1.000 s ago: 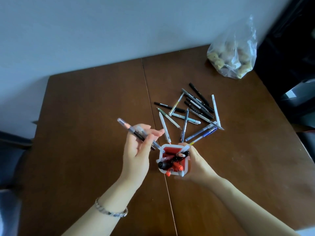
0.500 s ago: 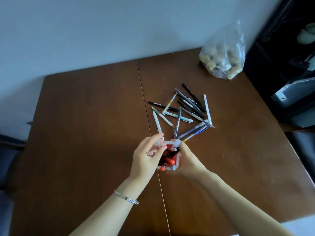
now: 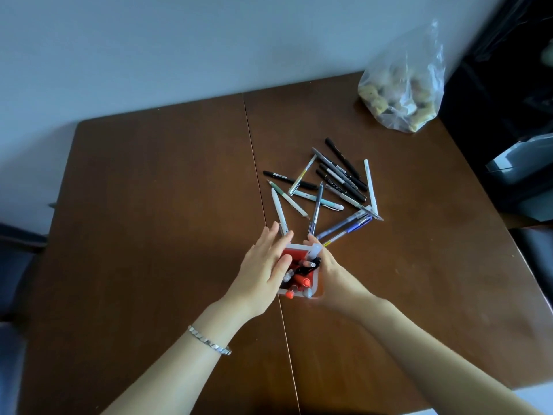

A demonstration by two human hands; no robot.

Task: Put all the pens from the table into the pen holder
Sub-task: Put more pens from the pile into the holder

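A red, white-rimmed square pen holder (image 3: 312, 284) stands near the table's front middle, holding several pens and markers. My right hand (image 3: 336, 272) is wrapped around its right side. My left hand (image 3: 263, 269) lies over its left rim with fingers spread and nothing in them. Several loose pens (image 3: 329, 187), black, white and blue, lie scattered just beyond the holder. A white pen (image 3: 279, 212) points toward my left fingertips.
A clear plastic bag (image 3: 402, 88) with lumpy contents sits at the table's far right corner. The brown table (image 3: 155, 205) has a seam down its middle. Dark furniture stands to the right, a dark chair to the left.
My left hand carried a clear pen down into the holder and let go of it; the fingers now spread over the rim. My right hand stayed on the holder.
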